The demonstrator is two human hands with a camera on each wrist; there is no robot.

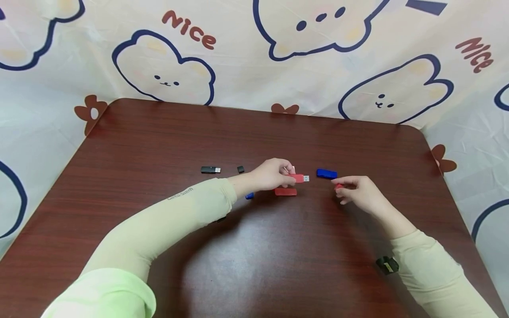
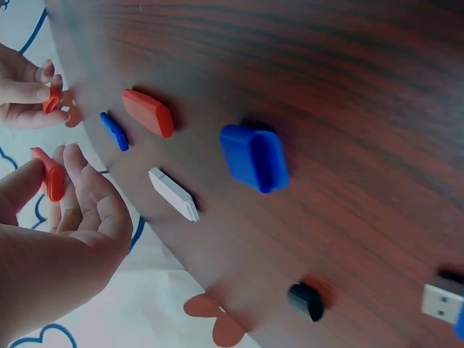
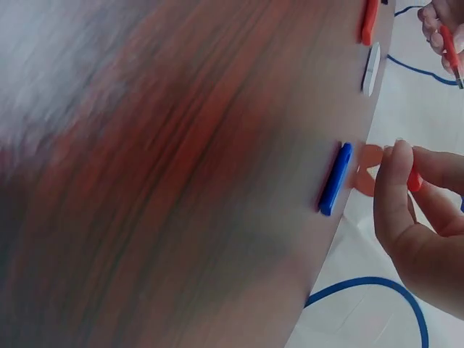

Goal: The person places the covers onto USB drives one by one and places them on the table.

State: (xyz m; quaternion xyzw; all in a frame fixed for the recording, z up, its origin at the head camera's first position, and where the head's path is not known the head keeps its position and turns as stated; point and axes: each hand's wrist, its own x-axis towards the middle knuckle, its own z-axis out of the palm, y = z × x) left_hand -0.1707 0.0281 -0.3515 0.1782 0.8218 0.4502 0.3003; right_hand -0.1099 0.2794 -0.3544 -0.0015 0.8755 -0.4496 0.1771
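Cloth [image 1: 246, 70] behind, brown table [image 1: 246, 137] before it, left sleeve [image 1: 159, 225] across. We see the left hand [image 1: 272, 173] pinching the red stick [image 1: 297, 178] above the table, plug [image 1: 306, 178] bare; the right hand [image 1: 359, 190], apart, nearly closed on a red cap [image 1: 339, 187]. Cap so small, we judge it could slip from the fingertips. Writing: "Nice" on cloth; sleeve print unclear; stick brand unreadable.

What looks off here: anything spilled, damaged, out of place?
Nothing spilled or damaged that I can see. Slightly odd: the black stick lies uncapped on the table, connector bare, with the black cap apart from it. The red stick is bare too, but the left hand holds it.
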